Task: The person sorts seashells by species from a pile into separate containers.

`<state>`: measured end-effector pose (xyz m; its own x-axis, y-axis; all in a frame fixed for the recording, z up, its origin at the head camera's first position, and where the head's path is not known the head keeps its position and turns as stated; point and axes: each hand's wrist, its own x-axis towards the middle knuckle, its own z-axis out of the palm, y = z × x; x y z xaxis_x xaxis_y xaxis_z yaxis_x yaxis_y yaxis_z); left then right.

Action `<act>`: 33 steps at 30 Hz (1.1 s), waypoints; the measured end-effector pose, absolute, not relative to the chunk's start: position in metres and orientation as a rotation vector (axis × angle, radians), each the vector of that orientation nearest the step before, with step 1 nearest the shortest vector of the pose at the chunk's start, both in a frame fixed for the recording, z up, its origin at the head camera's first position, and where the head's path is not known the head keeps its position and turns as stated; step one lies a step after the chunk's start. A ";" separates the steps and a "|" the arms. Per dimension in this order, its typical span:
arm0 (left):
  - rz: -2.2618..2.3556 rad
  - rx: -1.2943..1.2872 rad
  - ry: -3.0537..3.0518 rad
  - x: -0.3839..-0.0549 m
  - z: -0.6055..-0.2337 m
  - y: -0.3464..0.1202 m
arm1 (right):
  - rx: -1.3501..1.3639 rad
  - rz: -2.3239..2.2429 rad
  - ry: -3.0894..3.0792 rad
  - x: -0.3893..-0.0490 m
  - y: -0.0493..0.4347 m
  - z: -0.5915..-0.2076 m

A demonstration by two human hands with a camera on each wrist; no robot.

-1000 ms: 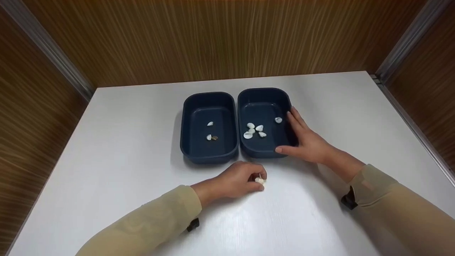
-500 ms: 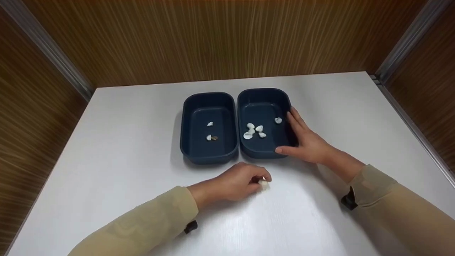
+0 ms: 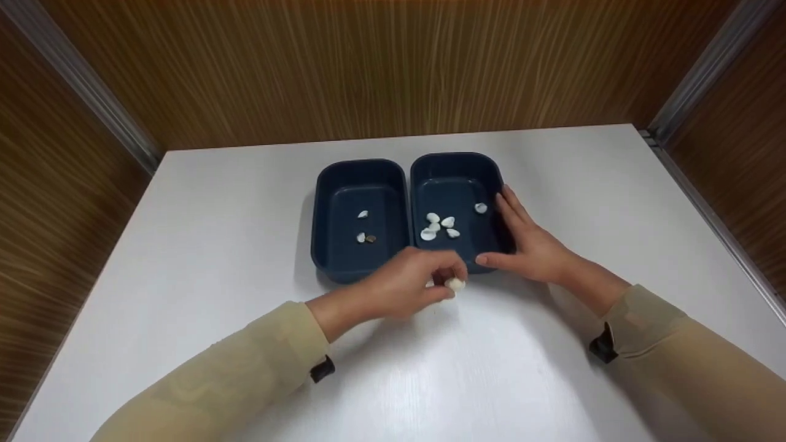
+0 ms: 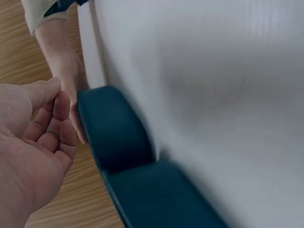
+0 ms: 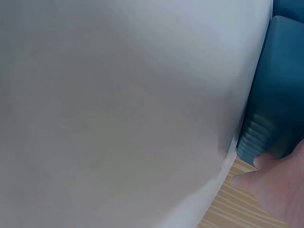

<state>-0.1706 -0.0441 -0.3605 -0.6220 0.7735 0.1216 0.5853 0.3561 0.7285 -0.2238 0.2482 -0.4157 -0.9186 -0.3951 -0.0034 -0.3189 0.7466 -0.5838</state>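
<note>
Thumb and fingers of my left hand point(image 3: 399, 285) pinch a small white shell point(image 3: 455, 284), just above the near edge of the right blue box point(image 3: 451, 191). In the left wrist view the curled left hand point(image 4: 35, 137) hides the shell. My right hand point(image 3: 535, 248) rests with extended fingers along that box's right wall, its thumb at the near corner. The right wrist view shows this hand point(image 5: 280, 185) against the box's outside point(image 5: 275, 95). Several white shells point(image 3: 448, 221) lie inside the right box, one apart near its right wall.
A matching blue box point(image 3: 362, 199) stands close beside it on the left. It holds two white shell pieces point(image 3: 363, 214) and a small brown piece point(image 3: 371, 239). Both boxes stand on a white table point(image 3: 233, 233), with a wood-grain panel point(image 3: 393, 73) behind.
My left hand has first shifted slightly right along the table, then risen and moved forward to the right box's near edge with the shell. My right hand has stayed still.
</note>
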 end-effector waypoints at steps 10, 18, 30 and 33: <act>1.185 1.079 2.472 -0.201 -0.340 -0.051 | -0.579 -0.929 2.788 -0.223 0.249 -0.416; 1.183 1.038 2.506 -0.225 -0.337 -0.046 | -0.577 -0.927 2.781 -0.224 0.249 -0.417; 1.071 1.012 2.535 -0.250 -0.350 -0.033 | -0.563 -0.918 2.779 -0.224 0.248 -0.416; 1.009 0.989 2.556 -0.254 -0.354 -0.031 | -0.571 -0.925 2.775 -0.224 0.249 -0.417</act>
<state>-0.2537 -0.0311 -0.3536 -0.7491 0.6613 0.0391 0.5096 0.5375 0.6719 -0.2238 0.2487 -0.4169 -0.9142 -0.4041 -0.0309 -0.3047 0.7357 -0.6050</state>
